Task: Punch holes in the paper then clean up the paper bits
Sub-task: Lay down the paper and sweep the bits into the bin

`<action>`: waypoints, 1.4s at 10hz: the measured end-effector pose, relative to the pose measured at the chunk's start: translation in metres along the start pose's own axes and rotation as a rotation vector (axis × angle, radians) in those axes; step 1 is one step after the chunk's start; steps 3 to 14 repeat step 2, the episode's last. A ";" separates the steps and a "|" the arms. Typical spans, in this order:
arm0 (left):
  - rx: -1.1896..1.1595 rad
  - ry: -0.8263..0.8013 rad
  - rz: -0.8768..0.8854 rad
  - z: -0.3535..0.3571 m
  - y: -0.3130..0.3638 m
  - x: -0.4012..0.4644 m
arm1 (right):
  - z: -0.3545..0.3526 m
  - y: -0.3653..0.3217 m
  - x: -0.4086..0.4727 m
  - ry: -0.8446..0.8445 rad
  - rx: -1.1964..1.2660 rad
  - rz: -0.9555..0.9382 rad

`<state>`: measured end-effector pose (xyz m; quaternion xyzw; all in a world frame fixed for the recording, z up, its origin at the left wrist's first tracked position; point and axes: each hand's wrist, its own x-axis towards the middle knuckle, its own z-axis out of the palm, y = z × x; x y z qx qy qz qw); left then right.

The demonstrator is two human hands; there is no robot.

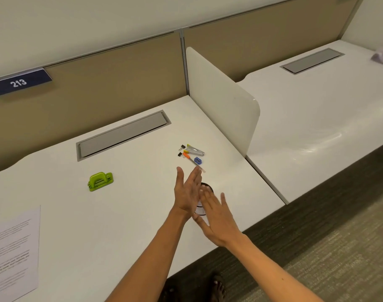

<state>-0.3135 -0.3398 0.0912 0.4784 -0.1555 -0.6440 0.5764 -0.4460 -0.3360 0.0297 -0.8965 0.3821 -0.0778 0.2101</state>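
both hands, left [186, 192] and right [216, 221], flat-fingered (holding nothing) over a clear cup [204, 200] near the green punch [100, 181].

This is an open-plan office or study hall. A white desk [55, 214] sits in a row of like bays, split by a white divider [221, 101] and backed by tan partition panels [112, 83]. A blue plate reading 213 [19, 82] numbers the bay, with grey cable hatches [123, 134] and carpet [338, 247].

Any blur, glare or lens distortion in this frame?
Head view: right hand motion-blurred at the fingertips, left hand sharper; glare streak on the neighbouring desk; wide-angle lens bends the partition and desk edges; lighting soft and even.
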 end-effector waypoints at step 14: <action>0.057 0.055 0.062 -0.026 0.013 -0.011 | -0.004 0.011 0.009 0.180 0.101 0.170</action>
